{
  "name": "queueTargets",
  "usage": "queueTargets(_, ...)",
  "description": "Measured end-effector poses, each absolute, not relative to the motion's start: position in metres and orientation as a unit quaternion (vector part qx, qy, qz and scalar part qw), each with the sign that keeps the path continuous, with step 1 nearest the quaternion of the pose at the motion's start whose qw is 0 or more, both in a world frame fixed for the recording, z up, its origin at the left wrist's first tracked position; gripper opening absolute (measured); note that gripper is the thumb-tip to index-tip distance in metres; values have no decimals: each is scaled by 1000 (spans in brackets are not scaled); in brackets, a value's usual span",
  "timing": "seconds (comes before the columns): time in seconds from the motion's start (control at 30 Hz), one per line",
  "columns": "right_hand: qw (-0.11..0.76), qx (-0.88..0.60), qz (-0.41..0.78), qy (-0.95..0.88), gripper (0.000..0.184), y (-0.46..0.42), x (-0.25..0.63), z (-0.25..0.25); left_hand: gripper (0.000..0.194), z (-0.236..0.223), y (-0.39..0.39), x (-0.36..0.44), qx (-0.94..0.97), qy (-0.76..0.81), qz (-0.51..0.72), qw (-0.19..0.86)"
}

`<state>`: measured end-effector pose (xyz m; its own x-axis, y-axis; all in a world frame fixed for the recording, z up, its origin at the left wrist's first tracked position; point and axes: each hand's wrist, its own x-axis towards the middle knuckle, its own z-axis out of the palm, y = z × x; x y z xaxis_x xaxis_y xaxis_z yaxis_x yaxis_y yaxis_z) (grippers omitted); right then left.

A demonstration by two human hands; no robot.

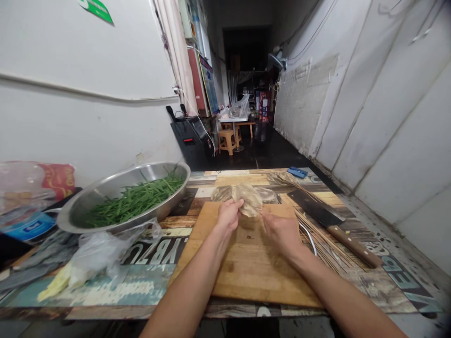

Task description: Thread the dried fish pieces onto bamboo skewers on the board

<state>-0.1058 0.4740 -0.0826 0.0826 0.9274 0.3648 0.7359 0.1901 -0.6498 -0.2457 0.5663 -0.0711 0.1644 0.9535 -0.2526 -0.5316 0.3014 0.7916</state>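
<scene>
My left hand point(229, 214) is closed on the near edge of a thin, crinkled beige sheet point(246, 196) that lies at the far end of a wooden cutting board point(246, 263). My right hand point(280, 230) rests on the board just right of it, fingers curled at the sheet's lower right edge; whether they grip it is hidden. A cleaver point(324, 217) with a wooden handle lies to the right of the board, across a bundle of thin bamboo skewers point(317, 234).
A wide steel basin point(105, 197) of cut green stems stands at the left. Crumpled plastic bags point(102, 249) lie in front of it, more bags at the far left. A blue item point(297, 172) sits at the table's far edge. A corridor with stools runs beyond.
</scene>
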Motion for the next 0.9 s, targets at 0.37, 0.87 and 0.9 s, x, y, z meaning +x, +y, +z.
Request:
queueTargets(0.37,450,-373,731,-352,12,480,-101,-65,13,-72,573,-249,252,346,499,753)
queueTargets(0.87,244,-646,-2,-723,32,474,-105,-86,14,-69,570,-248,243,412,527,702)
queueTargets(0.9,263,-638,21,-724,31,475,-105,-86,14,-69,570,-249,244,412,526,702)
